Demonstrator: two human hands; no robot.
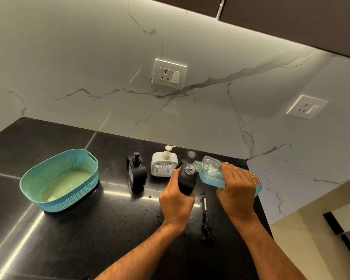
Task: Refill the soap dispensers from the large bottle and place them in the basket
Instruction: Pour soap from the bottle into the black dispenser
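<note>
blue soap is tipping toward the left as the right hand [237, 185] is gripping the bottle [212, 171], its mouth meeting the dispenser [187, 181] the left hand [175, 201] is clasping.

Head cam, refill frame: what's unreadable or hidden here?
- Fill level in the held black dispenser: opaque body, left hand wraps it.
- Whether liquid is flowing from the large bottle: mouth sits at the opening, any stream is too small to see.
- Bottle label: under the right hand.
- Levels in the other black dispenser and white dispenser: opaque.
- Basket bottom: glare blurs it.
</note>
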